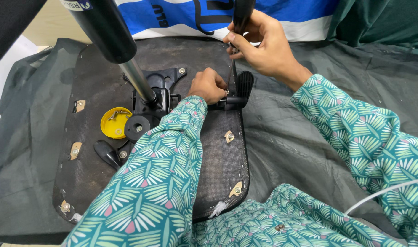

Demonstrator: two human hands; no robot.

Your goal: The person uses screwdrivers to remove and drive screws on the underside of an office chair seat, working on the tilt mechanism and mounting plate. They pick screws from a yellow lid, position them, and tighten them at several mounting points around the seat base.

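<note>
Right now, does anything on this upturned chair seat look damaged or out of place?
Yes. At the near edge of the chair seat, a tuft of frayed white material sticks out of the black cover, so the edge looks torn there. A yellow cap holding loose screws rests on the seat's underside.

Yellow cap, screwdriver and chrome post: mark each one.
Yellow cap [114, 121], head view, on its inner face.
Screwdriver [242, 13], head view, on its dark handle above the right hand.
Chrome post [139, 80], head view, on the shiny shaft's middle.
</note>
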